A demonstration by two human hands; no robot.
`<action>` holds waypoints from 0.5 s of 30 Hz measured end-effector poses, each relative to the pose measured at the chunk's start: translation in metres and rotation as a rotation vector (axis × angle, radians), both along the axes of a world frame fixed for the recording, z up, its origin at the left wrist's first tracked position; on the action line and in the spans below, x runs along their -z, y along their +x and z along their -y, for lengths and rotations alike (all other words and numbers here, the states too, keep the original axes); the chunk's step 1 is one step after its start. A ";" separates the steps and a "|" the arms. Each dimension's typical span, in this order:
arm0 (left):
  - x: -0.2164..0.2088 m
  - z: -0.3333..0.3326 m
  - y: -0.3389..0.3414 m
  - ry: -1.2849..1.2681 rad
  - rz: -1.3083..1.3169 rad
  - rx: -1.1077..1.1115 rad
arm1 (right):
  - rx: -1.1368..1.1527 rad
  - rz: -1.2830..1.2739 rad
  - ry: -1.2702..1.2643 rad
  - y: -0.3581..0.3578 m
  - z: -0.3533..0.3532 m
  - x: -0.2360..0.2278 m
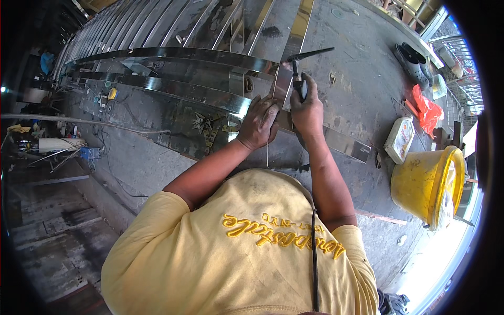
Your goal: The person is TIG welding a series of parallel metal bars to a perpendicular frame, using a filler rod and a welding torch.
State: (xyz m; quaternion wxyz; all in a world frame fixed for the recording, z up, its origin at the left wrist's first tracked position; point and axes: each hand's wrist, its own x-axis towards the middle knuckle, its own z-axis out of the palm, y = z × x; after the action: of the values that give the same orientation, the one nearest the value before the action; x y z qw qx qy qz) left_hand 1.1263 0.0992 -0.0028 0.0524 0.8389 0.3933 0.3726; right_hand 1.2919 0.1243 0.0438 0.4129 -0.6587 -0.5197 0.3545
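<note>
My right hand (307, 110) is closed around the handle of a TIG welding torch (297, 84), whose long black back cap (316, 53) points off to the right. The torch's head is at the end of a shiny metal frame with parallel bars (173, 54). Just left of it, my left hand (258, 123) pinches a thin filler rod (268, 153). The rod's upper part runs up toward the torch head. Under both hands lies a flat polished metal strip (344, 143), reaching out to the lower right.
A yellow bucket (420, 184), a white tub (400, 137), an orange-red plastic bag (426, 111) and grey clogs (413, 65) stand to the right. A black cable (314, 252) runs over my shirt. At left are a long bar (89, 120) and a white cylinder (60, 145).
</note>
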 end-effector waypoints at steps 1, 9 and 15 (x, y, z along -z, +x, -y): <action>-0.001 0.000 0.000 0.003 -0.010 -0.008 | 0.004 0.069 0.077 -0.003 0.002 0.000; -0.002 0.000 0.001 0.009 -0.019 -0.009 | -0.048 0.191 0.181 -0.007 0.003 0.004; -0.003 0.000 0.001 -0.014 -0.013 -0.012 | -0.056 0.192 0.158 -0.008 0.005 -0.003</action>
State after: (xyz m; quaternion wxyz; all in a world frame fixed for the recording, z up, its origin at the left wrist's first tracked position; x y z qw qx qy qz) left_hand 1.1277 0.0991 0.0000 0.0535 0.8384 0.4014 0.3648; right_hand 1.2843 0.1193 0.0467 0.4017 -0.6403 -0.6013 0.2592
